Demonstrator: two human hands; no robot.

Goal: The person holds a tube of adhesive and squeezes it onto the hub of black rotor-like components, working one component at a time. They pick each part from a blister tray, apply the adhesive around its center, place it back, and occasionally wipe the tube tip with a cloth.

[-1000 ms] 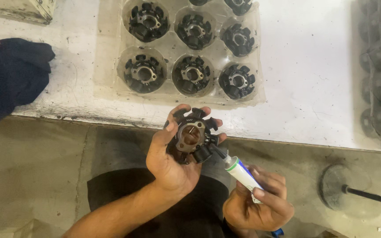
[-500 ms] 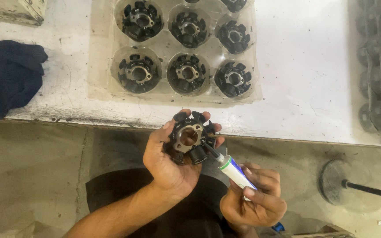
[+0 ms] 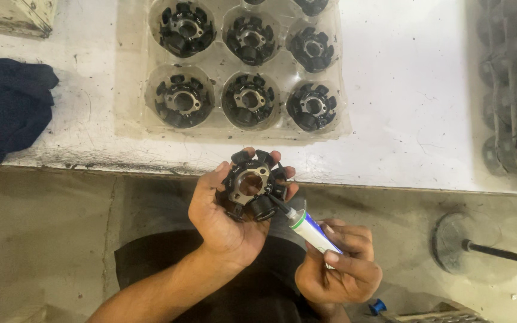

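1. One dark blue crumpled cloth (image 3: 8, 110) lies at the far left on the white scratched worktable (image 3: 408, 101).
2. Right of it, a clear plastic moulded tray (image 3: 128, 113) rests on the table; each round pocket in view holds a black round wound coil part with a metal centre (image 3: 183, 100).
3. Below the table edge, the left hand (image 3: 225, 218) holds another black round coil part with a metal ring in the middle (image 3: 251, 185). The fingers (image 3: 284, 174) curl around its far rim and the thumb presses on its near side, so the part sits in the palm, in the air just in front of the table edge.
4. The right hand (image 3: 339, 269) pinches a small white and blue tube with a black nozzle (image 3: 309, 230) between thumb and fingers. The nozzle tip touches the lower right side of the held part.
5. At the far right, grey stacked trays (image 3: 513, 90) stand on the table, and a round metal disc on a dark rod (image 3: 459, 242) lies on the floor.
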